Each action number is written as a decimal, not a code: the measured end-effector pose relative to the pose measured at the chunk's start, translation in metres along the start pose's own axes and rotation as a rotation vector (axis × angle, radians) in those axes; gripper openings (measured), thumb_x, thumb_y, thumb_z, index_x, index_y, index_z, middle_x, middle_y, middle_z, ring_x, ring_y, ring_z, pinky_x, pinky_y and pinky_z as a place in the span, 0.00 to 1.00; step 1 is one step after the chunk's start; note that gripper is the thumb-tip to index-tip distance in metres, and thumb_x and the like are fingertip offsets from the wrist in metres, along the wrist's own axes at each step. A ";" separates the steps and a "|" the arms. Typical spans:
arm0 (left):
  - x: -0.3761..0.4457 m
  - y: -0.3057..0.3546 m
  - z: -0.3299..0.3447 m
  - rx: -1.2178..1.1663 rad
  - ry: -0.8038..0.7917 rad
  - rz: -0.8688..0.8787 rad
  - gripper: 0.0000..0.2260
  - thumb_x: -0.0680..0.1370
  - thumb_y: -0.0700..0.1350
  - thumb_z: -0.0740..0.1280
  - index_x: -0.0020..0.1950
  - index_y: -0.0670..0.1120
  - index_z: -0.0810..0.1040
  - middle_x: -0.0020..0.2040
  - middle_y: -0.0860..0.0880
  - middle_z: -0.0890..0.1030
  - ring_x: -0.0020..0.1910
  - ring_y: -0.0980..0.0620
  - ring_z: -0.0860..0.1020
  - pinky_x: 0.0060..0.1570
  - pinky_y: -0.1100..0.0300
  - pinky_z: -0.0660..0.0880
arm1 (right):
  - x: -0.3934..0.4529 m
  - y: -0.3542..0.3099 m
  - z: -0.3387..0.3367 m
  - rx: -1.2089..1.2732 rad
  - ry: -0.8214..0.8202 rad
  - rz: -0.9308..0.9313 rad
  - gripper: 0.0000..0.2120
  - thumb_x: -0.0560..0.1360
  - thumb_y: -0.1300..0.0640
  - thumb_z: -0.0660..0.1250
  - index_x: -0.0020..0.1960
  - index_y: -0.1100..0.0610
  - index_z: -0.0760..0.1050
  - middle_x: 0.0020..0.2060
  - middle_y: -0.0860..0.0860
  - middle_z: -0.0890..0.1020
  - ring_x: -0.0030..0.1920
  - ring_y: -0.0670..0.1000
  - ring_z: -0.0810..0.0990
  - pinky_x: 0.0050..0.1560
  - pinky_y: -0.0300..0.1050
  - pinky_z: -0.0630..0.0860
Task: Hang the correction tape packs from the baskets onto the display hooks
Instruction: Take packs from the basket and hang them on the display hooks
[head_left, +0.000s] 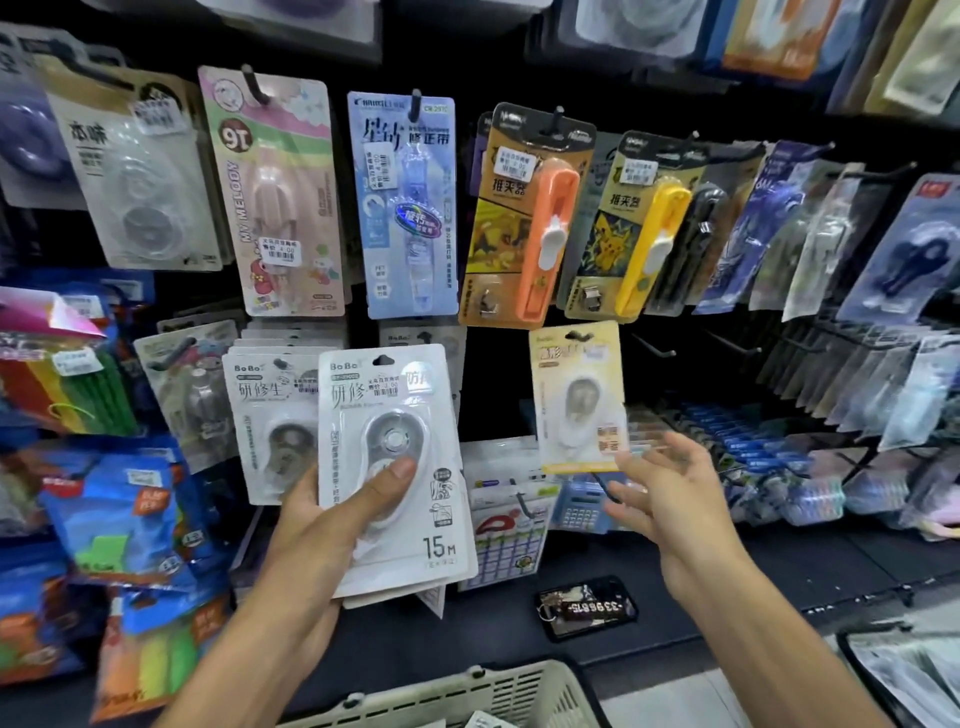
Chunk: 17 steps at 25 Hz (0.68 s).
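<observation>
My left hand grips a small stack of white BoBo correction tape packs, thumb pressed on the front blister. Behind it, more of the same white packs hang on a hook. A yellow correction tape pack hangs on a hook to the right. My right hand is just below and right of it, fingers spread and blurred, its fingertips at the pack's lower corner, holding nothing. A beige basket sits at the bottom edge, with a pack partly visible inside.
Hooks above carry other carded packs: a pink tape, a blue tape, orange and yellow clip pushers. Bare hooks stick out right of the yellow pack. A black phone with keys lies on the shelf ledge.
</observation>
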<state>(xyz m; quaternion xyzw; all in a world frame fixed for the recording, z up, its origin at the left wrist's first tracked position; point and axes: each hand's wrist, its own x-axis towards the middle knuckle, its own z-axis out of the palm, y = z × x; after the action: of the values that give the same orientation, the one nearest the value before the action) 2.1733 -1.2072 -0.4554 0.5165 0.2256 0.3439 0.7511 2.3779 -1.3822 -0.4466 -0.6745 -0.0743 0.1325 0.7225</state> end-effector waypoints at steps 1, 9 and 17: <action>0.000 0.000 0.000 0.006 -0.003 0.004 0.27 0.61 0.50 0.77 0.59 0.50 0.82 0.50 0.50 0.89 0.45 0.53 0.87 0.34 0.65 0.81 | 0.001 0.000 0.002 -0.082 -0.001 -0.014 0.24 0.80 0.58 0.70 0.72 0.47 0.65 0.63 0.48 0.76 0.55 0.54 0.82 0.55 0.57 0.82; 0.000 -0.002 -0.007 0.038 0.020 -0.003 0.25 0.62 0.50 0.79 0.59 0.52 0.83 0.52 0.48 0.88 0.49 0.48 0.87 0.45 0.52 0.83 | 0.069 -0.064 0.067 -0.910 -0.106 -0.484 0.17 0.84 0.49 0.59 0.47 0.62 0.73 0.42 0.56 0.78 0.45 0.60 0.76 0.39 0.51 0.69; 0.000 0.005 -0.020 0.028 0.028 -0.003 0.25 0.65 0.48 0.78 0.62 0.51 0.81 0.52 0.48 0.88 0.47 0.48 0.88 0.35 0.59 0.83 | 0.100 -0.067 0.097 -1.087 -0.045 -0.424 0.13 0.79 0.62 0.62 0.36 0.57 0.65 0.34 0.53 0.71 0.35 0.55 0.70 0.30 0.47 0.62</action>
<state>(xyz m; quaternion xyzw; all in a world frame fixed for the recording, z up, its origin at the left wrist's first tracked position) 2.1579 -1.1938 -0.4583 0.5219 0.2417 0.3469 0.7409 2.4517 -1.2642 -0.3790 -0.9159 -0.2802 -0.0580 0.2816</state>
